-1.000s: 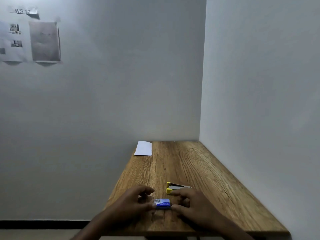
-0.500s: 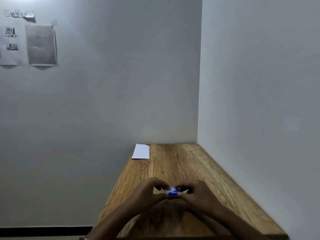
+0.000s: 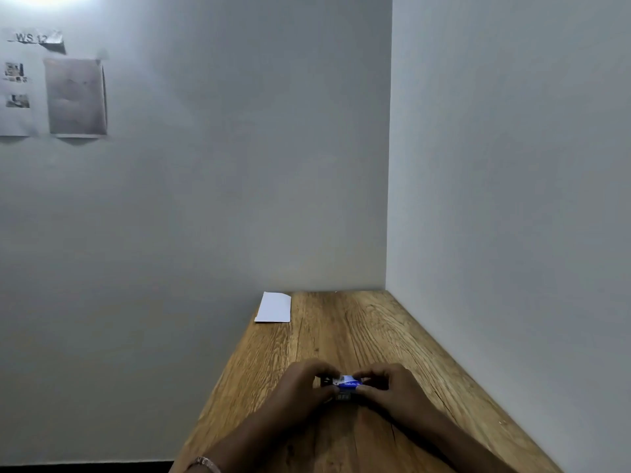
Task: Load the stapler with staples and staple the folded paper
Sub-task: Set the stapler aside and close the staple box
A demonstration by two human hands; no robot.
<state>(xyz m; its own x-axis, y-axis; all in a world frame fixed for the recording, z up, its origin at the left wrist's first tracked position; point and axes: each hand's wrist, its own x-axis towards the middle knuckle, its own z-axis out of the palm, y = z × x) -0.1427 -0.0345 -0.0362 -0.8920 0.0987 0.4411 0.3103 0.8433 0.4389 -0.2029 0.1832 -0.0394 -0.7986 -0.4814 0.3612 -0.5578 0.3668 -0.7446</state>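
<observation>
A small blue staple box (image 3: 347, 384) is held between both my hands just above the wooden table (image 3: 341, 336). My left hand (image 3: 302, 387) pinches its left end and my right hand (image 3: 392, 387) pinches its right end. The box looks partly slid open, with a grey inner part showing below it. The folded white paper (image 3: 274, 307) lies flat at the table's far left corner. The yellow stapler is hidden behind my hands.
The narrow table sits in a room corner, with a white wall (image 3: 512, 199) along its right side and another behind it. Its left edge drops to the floor. Printed sheets (image 3: 75, 97) hang on the far wall at upper left.
Both hands lifted the staple box off the table and brought it up and away from me. They now cover the stapler. The paper has not moved.
</observation>
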